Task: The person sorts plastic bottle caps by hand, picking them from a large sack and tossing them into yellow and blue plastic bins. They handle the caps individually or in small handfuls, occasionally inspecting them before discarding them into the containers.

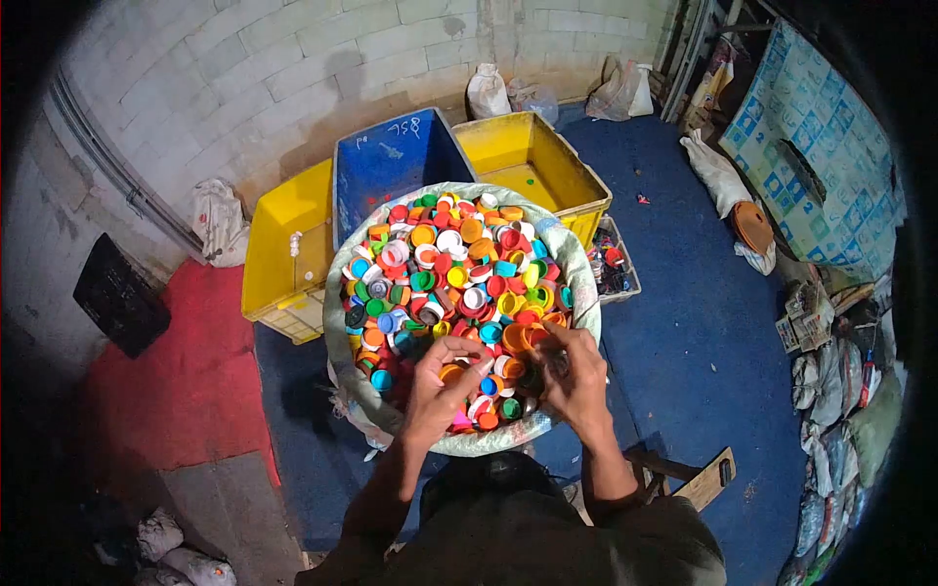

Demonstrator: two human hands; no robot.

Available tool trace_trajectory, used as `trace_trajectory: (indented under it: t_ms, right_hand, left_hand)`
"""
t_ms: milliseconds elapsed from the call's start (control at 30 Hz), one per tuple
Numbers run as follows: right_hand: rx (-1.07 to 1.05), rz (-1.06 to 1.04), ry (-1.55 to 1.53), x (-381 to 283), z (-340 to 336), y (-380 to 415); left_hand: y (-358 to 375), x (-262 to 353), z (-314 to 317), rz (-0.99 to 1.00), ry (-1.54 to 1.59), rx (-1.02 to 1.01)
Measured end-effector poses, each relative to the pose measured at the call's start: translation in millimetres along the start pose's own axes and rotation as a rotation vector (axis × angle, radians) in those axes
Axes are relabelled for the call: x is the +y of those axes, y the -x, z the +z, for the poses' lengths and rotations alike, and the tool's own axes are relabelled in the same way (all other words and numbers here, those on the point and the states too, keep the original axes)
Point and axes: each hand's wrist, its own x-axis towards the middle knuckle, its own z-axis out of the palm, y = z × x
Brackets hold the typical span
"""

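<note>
A large round sack with a rolled pale green rim (339,293) is heaped with plastic bottle caps (449,264) in many colours. Over the near part of the heap, my left hand (442,383) is closed, thumb and fingers pinched together. What lies between its fingertips is too small to name. To its right, my right hand (576,379) has its fingers curled and grips an orange cap (526,338) at the fingertips. Its lower fingers are partly in shadow.
Behind the sack stand a blue bin (396,161), a yellow bin (283,230) on the left and another yellow bin (576,200) on the right. A small crate (625,290) of dark bits sits beside the sack. Filled bags (831,391) line the right side.
</note>
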Motion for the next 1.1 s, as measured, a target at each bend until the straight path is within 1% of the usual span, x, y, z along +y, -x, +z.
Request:
trace_trajectory:
  t_ms: [100,133,200,267,333,367,433,467,500,533,567,600,633,667,700,733,767,800,867,900,1000,1033,1100]
  right_hand:
    - [0.138,-0.042,-0.153,-19,5,4]
    - [0.185,-0.061,-0.219,-24,8,6]
    - [0.168,-0.091,-0.351,-21,20,15]
    - [0.125,0.105,-0.690,-24,34,30]
    - [0.231,0.268,-1.038,-37,45,33]
    - [0.283,0.353,-1.210,-41,47,33]
    - [0.298,0.514,-1.526,-45,42,34]
    - [0.304,0.597,-1.683,-46,39,34]
    - [0.312,0.717,-1.686,-48,36,32]
    - [0.294,0.759,-1.759,-46,34,29]
    - [0.277,0.800,-1.830,-42,30,27]
    - [0.258,0.840,-1.900,-38,27,24]
    - [0.239,0.795,-1.868,-33,26,19]
    - [0.294,0.875,-1.759,-34,21,14]
    - [0.277,0.871,-1.751,-25,19,13]
    - [0.257,0.868,-1.742,-14,16,13]
    - [0.173,0.797,-1.722,-9,10,10]
    - [0.076,0.740,-1.521,-8,3,2]
    - [0.046,0.559,-0.717,-2,4,-3]
    - [0.012,0.524,-0.508,-2,3,-9]
    - [-0.111,0.289,-0.140,-15,0,-23]
    - [-0.210,0.254,-0.041,-14,-2,-25]
    - [-0.233,0.215,-0.023,-7,6,-22]
  left_hand:
    - [1,6,15,-0.048,0.091,-0.063]
    - [1,6,18,-0.030,0.085,-0.088]
    - [1,5,21,0.003,0.071,-0.137]
    - [1,4,20,0.009,-0.024,-0.131]
    - [1,3,17,0.040,-0.167,-0.131]
    - [2,3,18,0.102,-0.245,-0.124]
    - [2,4,20,0.226,-0.400,-0.110]
    - [3,3,20,0.224,-0.361,-0.093]
    - [5,1,19,0.222,-0.323,-0.077]
    - [6,-1,19,0.222,-0.284,-0.062]
    - [10,1,16,0.075,-0.093,-0.026]
    - [12,9,16,0.031,0.054,-0.010]
    - [10,13,13,-0.010,0.189,0.024]
    - [10,15,8,-0.052,0.325,0.060]
    - [9,14,1,-0.042,0.378,0.052]
    - [7,5,-8,-0.063,0.508,0.053]
    - [7,1,-14,-0.092,0.603,0.080]
    - [8,-1,-19,-0.119,0.696,0.107]
    - [6,-8,-29,-0.083,0.788,0.047]
    - [5,-9,-32,-0.064,0.834,0.015]
    - [6,-8,-33,-0.050,0.901,-0.001]
    - [6,-7,-33,-0.058,0.894,0.017]
    - [6,-7,-33,-0.074,0.877,0.057]
